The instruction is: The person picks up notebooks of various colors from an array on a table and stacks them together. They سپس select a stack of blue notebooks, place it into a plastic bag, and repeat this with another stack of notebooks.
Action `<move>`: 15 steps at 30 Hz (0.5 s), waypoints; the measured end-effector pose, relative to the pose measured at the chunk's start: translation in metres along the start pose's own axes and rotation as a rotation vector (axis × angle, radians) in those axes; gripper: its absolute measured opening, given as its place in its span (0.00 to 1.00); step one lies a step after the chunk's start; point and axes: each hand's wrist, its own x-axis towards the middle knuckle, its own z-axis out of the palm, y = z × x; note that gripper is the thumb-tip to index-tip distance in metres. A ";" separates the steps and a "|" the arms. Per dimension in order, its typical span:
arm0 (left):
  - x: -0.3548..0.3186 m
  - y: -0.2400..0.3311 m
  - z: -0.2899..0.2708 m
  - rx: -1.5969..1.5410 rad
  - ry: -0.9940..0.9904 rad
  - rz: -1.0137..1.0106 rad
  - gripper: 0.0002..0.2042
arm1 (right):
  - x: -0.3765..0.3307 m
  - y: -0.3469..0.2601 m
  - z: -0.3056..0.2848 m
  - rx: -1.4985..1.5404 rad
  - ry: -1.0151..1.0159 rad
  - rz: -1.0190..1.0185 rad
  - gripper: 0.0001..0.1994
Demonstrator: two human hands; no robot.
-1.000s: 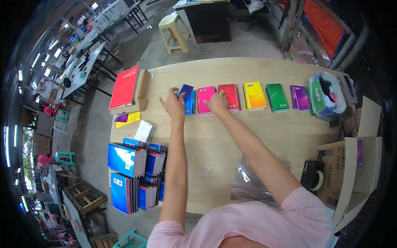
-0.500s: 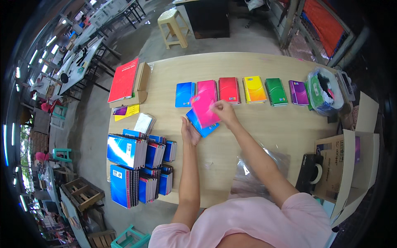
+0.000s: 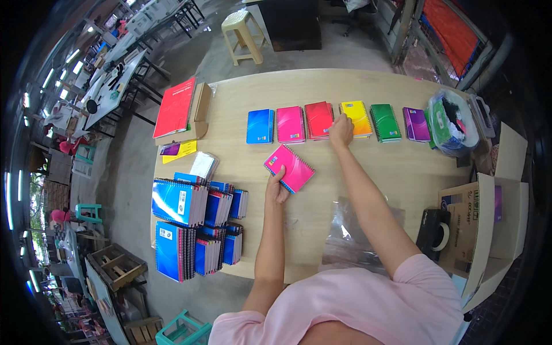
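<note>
My left hand point(image 3: 280, 187) is closed round a small stack. A pink spiral notebook point(image 3: 292, 168) lies on top of it, and blue edges of another notebook show beneath. Beyond it, my right hand point(image 3: 341, 131) is closed at the right edge of a red notebook point(image 3: 318, 121), its fingertips partly hidden. This red one is part of a row. To its left are a pink notebook point(image 3: 290, 125) and a blue notebook point(image 3: 260, 126). A yellow notebook point(image 3: 357, 119), a green notebook point(image 3: 385, 122) and a purple notebook point(image 3: 416, 124) stand to its right.
Stacks of blue spiral notebooks point(image 3: 179, 201) fill the table's left side, below a red book point(image 3: 175, 108) on cardboard. Clear plastic point(image 3: 356, 236) lies near my right forearm. A tape dispenser point(image 3: 435, 233), an open carton point(image 3: 486, 224) and a plastic tub point(image 3: 454, 126) are at right.
The pink notebook has come down onto the blue one in my left hand. My right hand has let go of it and moved away and right to the red notebook.
</note>
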 end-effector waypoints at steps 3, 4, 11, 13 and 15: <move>0.000 0.003 -0.015 0.024 0.023 0.015 0.19 | -0.011 0.002 -0.007 0.054 -0.058 -0.060 0.29; -0.003 0.006 -0.021 -0.001 0.039 0.011 0.18 | -0.026 -0.013 -0.007 -0.102 -0.057 -0.081 0.28; -0.012 -0.003 -0.018 -0.103 -0.018 -0.001 0.20 | -0.023 -0.013 -0.005 -0.131 0.071 0.087 0.21; -0.014 -0.001 -0.020 -0.034 -0.026 0.022 0.20 | -0.011 0.000 -0.003 0.078 0.129 0.045 0.17; -0.015 -0.002 -0.019 0.041 -0.027 0.053 0.20 | -0.004 0.017 -0.010 0.364 0.117 0.063 0.13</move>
